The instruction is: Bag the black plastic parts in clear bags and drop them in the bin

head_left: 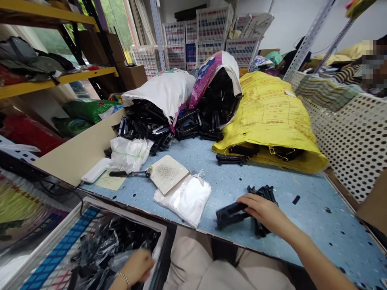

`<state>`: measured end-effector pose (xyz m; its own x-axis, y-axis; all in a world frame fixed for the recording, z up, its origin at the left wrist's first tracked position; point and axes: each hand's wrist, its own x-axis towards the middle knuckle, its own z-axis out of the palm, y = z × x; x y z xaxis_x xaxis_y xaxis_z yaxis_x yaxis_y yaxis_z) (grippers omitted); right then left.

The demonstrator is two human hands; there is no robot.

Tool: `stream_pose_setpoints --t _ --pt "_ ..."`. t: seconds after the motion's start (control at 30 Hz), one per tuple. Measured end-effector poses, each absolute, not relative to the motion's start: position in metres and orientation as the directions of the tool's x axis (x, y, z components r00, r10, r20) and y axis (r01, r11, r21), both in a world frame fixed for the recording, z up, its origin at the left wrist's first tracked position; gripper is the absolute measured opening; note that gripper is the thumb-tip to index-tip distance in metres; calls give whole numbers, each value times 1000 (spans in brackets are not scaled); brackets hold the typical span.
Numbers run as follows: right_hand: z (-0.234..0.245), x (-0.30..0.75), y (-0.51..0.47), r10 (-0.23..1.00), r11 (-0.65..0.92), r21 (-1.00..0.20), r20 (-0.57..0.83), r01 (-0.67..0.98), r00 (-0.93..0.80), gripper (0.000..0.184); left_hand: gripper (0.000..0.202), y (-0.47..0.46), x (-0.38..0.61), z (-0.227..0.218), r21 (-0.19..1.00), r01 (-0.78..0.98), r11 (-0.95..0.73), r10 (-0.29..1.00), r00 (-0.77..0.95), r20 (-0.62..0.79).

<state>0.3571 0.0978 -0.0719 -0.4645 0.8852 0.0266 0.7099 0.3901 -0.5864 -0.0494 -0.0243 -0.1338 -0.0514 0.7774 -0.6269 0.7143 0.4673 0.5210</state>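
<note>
My right hand [266, 211] rests on the blue table [302, 201], fingers closed over a small heap of black plastic parts [238, 211]. My left hand [137, 266] hangs low beside the table, down in a white crate [75, 241] that holds clear bags of black parts [121, 241]; its fingers look curled, and what they hold is hidden. A stack of clear plastic bags [184, 197] lies on the table between the hands, with a cream tile [167, 173] of tiny screws on its far corner.
Two open sacks [169, 92] spill black parts [169, 125] at the back, beside a yellow sack [272, 117]. A screwdriver [127, 173], a phone [95, 171] and bundled bags [128, 153] lie left. Perforated white crates [356, 133] stand right, where a person sits behind them.
</note>
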Motion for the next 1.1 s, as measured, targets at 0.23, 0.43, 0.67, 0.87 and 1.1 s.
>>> stream_pose_setpoints --t 0.23,0.43,0.67,0.87,1.1 --pt "-96 305 86 985 -150 -985 -156 83 -70 41 16 82 69 -101 554 824 -116 993 113 40" --pt "-111 300 75 954 -298 -943 -291 -150 -66 44 10 116 57 -114 658 753 -10 995 72 -67" --pt "-100 267 82 926 -377 -864 -344 -335 -156 36 26 118 37 -116 794 605 59 990 67 -125" --pt "-89 235 94 912 -411 -757 -349 -508 -217 30 19 115 41 -117 835 542 92 989 50 -141" --pt "-98 233 104 919 -392 -695 -327 -602 -221 26 19 111 44 -112 813 578 69 992 45 -117"
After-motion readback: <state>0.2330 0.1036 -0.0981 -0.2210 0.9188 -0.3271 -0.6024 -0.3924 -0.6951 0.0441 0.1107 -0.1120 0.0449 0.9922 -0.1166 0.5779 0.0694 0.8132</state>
